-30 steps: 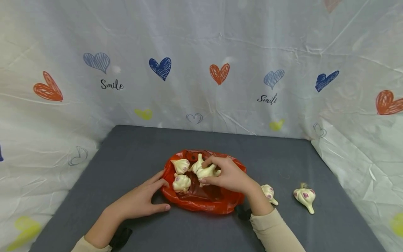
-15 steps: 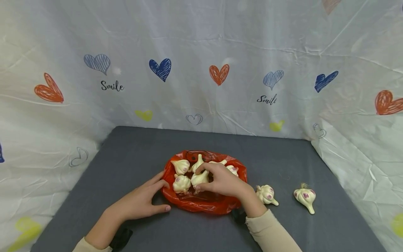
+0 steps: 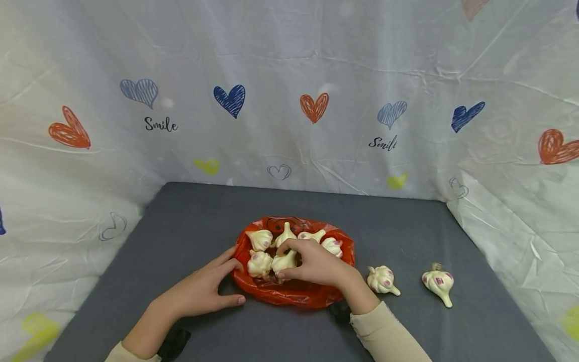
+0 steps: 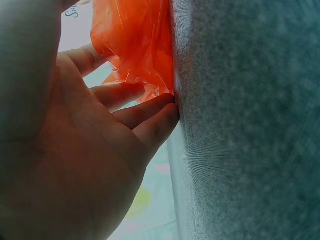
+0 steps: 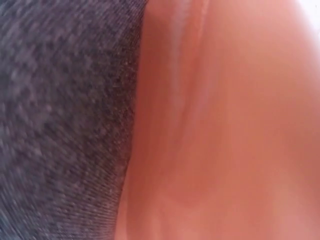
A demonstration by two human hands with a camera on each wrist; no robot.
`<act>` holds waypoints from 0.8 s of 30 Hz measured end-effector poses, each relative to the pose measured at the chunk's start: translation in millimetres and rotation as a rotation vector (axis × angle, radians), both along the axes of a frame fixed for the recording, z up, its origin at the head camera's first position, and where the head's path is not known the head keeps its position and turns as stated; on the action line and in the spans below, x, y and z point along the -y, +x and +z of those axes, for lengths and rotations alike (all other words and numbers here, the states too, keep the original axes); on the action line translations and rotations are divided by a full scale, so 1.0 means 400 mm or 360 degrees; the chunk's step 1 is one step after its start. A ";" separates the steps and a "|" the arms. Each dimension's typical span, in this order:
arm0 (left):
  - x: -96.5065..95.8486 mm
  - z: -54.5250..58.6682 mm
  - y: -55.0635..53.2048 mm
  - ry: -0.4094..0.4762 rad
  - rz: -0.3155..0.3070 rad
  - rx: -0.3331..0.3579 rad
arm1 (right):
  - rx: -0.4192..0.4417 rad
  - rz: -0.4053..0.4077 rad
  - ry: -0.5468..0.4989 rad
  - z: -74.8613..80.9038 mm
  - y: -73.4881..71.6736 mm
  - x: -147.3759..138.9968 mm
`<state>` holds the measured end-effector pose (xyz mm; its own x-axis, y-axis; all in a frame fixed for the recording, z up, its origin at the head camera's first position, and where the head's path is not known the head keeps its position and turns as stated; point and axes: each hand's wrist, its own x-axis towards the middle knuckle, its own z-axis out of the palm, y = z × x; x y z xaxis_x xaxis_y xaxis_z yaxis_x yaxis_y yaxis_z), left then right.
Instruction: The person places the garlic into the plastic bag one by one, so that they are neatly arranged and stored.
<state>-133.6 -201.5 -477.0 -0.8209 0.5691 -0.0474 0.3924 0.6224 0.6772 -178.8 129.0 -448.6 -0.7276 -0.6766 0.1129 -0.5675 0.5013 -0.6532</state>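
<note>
Inside the red plastic bag (image 3: 294, 297), the right hand (image 3: 317, 260) pinches a garlic bulb (image 3: 282, 262), stem slanting away rightward; left hand (image 3: 205, 284) spread.

Red bag (image 3: 294, 297), cream garlic (image 3: 438, 283) — purple patches, grey table (image 3: 289, 334), white curtain (image 3: 271, 55) — heart-printed

1 garlic bulb (image 3: 284, 261) is pinched by the right hand (image 3: 318, 262) inside the red bag (image 3: 294, 298), with 5 other bulbs (image 3: 260, 264). The bag's left side is touched by the left hand (image 3: 203, 287); 2 loose bulbs (image 3: 382, 280) are seen on the grey table (image 3: 470, 327).
</note>
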 end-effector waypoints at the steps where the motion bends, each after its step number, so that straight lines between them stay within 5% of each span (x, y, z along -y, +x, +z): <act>1: 0.000 0.000 0.000 -0.0005 0.0006 0.0001 | 0.0002 0.0006 0.0013 0.000 0.000 0.001; 8: -0.003 0.004 0.001 -0.0012 0.0009 0.0009 | 0.0000 0.0037 0.0104 0.003 0.002 0.007; 24: -0.003 -0.009 0.000 -0.0023 0.0035 0.0001 | -0.0045 -0.0030 0.0035 0.024 0.002 -0.012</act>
<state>-133.5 -200.5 -480.6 -0.8330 0.5504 -0.0557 0.3783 0.6403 0.6685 -178.1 134.0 -439.1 -0.7369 -0.6655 0.1186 -0.5758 0.5261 -0.6258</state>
